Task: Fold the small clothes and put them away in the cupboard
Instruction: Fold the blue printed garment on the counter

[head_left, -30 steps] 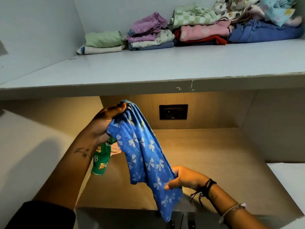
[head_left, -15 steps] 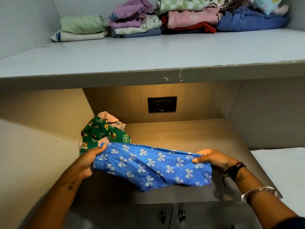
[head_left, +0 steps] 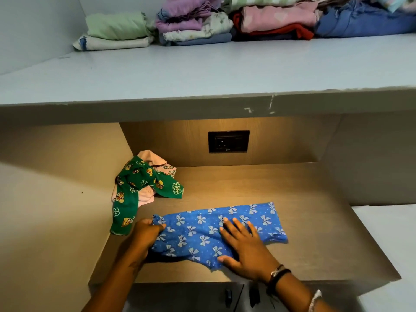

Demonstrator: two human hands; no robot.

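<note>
**Materials and finishes, as seen**

blue cloth [head_left: 225, 228]: thin soft knit, matt, bow print.
green cloth [head_left: 144, 181]: similar knit, cartoon print.
counter [head_left: 292, 199]: wood-grain laminate, smooth, low sheen.
shelf [head_left: 202, 70]: grey paint, matt, chipped at front edge.
socket [head_left: 228, 141]: black plastic, slightly glossy.
stacks [head_left: 193, 25]: soft matt fabrics.

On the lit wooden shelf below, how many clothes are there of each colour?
blue garment: 1
green garment: 1
pink garment, partly under the green one: 1
Total: 3
</note>
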